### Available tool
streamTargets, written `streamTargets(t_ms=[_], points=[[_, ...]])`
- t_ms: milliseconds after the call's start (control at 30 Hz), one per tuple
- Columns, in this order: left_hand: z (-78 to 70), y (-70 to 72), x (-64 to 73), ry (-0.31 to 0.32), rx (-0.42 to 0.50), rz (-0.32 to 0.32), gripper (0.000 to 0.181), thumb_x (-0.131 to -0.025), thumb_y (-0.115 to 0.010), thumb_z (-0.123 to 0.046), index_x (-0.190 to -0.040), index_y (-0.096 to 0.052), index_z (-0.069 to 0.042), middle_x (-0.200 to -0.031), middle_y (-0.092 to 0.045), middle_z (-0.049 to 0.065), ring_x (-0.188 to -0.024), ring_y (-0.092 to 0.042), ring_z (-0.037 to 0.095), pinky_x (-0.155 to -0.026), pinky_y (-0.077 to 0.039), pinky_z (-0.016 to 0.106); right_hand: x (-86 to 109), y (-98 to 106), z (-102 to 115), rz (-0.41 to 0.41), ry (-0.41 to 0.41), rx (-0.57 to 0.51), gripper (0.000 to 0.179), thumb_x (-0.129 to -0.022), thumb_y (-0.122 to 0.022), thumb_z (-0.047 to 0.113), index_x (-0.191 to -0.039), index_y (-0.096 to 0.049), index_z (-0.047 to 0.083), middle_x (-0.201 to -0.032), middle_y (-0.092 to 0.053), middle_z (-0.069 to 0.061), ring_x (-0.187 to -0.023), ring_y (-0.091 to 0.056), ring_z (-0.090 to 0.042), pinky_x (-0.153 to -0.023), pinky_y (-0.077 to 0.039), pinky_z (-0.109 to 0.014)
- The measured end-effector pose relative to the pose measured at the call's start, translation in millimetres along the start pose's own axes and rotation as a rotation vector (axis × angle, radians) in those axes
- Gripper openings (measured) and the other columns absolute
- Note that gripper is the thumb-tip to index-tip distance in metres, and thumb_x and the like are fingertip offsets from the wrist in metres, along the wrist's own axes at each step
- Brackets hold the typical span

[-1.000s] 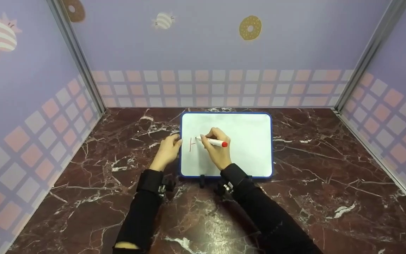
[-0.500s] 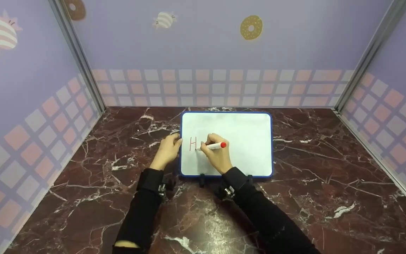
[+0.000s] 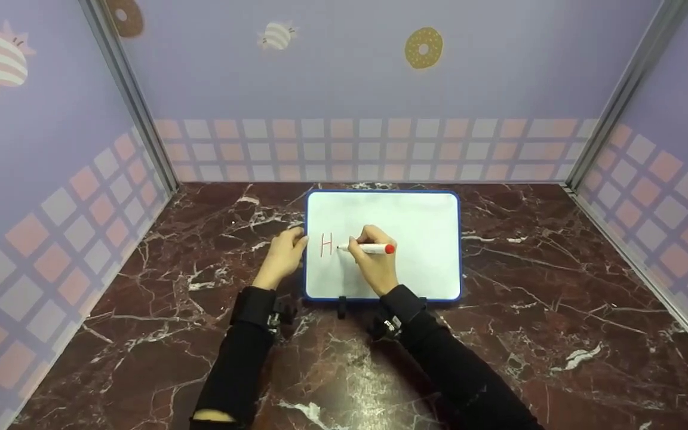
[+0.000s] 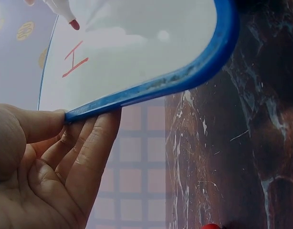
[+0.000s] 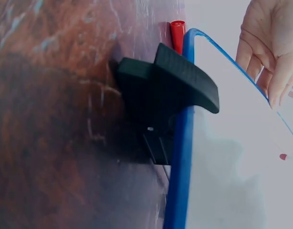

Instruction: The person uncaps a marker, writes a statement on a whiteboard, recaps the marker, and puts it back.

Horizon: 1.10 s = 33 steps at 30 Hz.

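A blue-framed whiteboard [image 3: 421, 263] stands propped on the table, with a red letter H [image 3: 326, 244] near its left edge. My left hand [image 3: 282, 257] pinches that edge; in the left wrist view the thumb [image 4: 44, 125] lies at the frame and the fingers reach behind it. My right hand [image 3: 378, 267] grips a white marker [image 3: 374, 248] with a red end. Its uncapped red tip [image 4: 74, 24] points at the board just right of the H; whether it touches is unclear. The right hand is out of its own wrist view.
Black stand feet [image 3: 342, 306] hold the board's lower edge; one black clip [image 5: 182, 76] shows up close. A red cap [image 5: 177, 36] sits beside the board's lower corner. Patterned walls [image 3: 374, 143] enclose the dark marbled table [image 3: 529, 269].
The H has gained its right upright stroke. My right hand went down with the marker, then shifted a little right, off the stroke. The left hand has stayed at the board's edge.
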<state>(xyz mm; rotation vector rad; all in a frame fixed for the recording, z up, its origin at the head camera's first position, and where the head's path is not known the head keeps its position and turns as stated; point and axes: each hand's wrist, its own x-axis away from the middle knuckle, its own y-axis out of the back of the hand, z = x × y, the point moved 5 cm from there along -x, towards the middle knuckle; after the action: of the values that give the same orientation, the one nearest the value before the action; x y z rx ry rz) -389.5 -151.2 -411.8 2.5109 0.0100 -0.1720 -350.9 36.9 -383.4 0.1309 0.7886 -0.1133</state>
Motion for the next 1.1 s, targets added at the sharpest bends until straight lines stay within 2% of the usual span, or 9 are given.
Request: streamTargets(t_ms=[167, 400, 633, 767, 900, 1100], points=[[0.3, 0.4, 0.7, -0.001, 0.003, 0.007, 0.039, -0.105, -0.046, -0.011, -0.137, -0.048, 0.011, -0.125, -0.062, 0.033, -0.093, -0.071, 0.041, -0.072, -0.063, 0.043, 1.2, -1.4, -2.9, 0.005, -0.012, -0.012, 0.026, -0.081, -0.061, -0.018, -0.063, -0.044, -0.011, -0.059, -0.053, -0.024, -0.047, -0.046, -0.002, -0.046, -0.033, -0.012], [0.1, 0.9, -0.2, -0.013, 0.001, -0.01, 0.033, -0.104, -0.046, -0.01, -0.129, -0.055, 0.01, -0.117, -0.066, 0.032, -0.088, -0.071, 0.041, -0.071, -0.063, 0.045, 0.4, 2.1, -1.2, -0.01, 0.002, -0.002, 0.025, -0.081, -0.061, -0.019, -0.063, -0.044, -0.013, -0.059, -0.051, -0.024, -0.049, -0.045, -0.003, -0.047, -0.033, -0.013], [1.1, 0.3, -0.3, 0.015, 0.006, 0.005, 0.039, -0.105, -0.045, -0.011, -0.137, -0.049, 0.01, -0.124, -0.063, 0.032, -0.097, -0.07, 0.041, -0.074, -0.063, 0.042, -1.3, 4.3, -1.1, -0.025, -0.01, -0.006, 0.026, -0.082, -0.062, -0.017, -0.063, -0.045, -0.012, -0.061, -0.052, -0.024, -0.049, -0.048, -0.004, -0.048, -0.035, -0.013], [3.0, -0.7, -0.3, 0.024, 0.006, 0.008, 0.041, -0.105, -0.046, -0.013, -0.139, -0.047, 0.01, -0.127, -0.061, 0.032, -0.1, -0.069, 0.04, -0.073, -0.063, 0.039, -1.0, 1.4, -2.0, -0.004, -0.021, -0.013, 0.025, -0.084, -0.064, -0.016, -0.065, -0.048, -0.012, -0.062, -0.054, -0.025, -0.049, -0.051, -0.007, -0.049, -0.038, -0.012], [2.7, -0.4, -0.5, 0.017, 0.006, 0.001, 0.04, -0.105, -0.046, -0.012, -0.138, -0.048, 0.01, -0.125, -0.062, 0.032, -0.096, -0.07, 0.04, -0.073, -0.063, 0.041, 1.0, -0.5, -1.6, 0.026, -0.014, -0.023, 0.024, -0.083, -0.063, -0.016, -0.065, -0.048, -0.013, -0.061, -0.055, -0.024, -0.048, -0.052, -0.01, -0.048, -0.039, -0.012], [1.7, -0.1, 0.0, 0.016, -0.005, 0.008, 0.039, -0.105, -0.045, -0.012, -0.138, -0.049, 0.009, -0.124, -0.063, 0.032, -0.092, -0.071, 0.04, -0.075, -0.062, 0.046, 5.3, 1.6, -0.2, 0.049, 0.002, -0.023, 0.025, -0.083, -0.06, -0.018, -0.063, -0.045, -0.013, -0.057, -0.052, -0.025, -0.045, -0.046, -0.005, -0.046, -0.035, -0.013]])
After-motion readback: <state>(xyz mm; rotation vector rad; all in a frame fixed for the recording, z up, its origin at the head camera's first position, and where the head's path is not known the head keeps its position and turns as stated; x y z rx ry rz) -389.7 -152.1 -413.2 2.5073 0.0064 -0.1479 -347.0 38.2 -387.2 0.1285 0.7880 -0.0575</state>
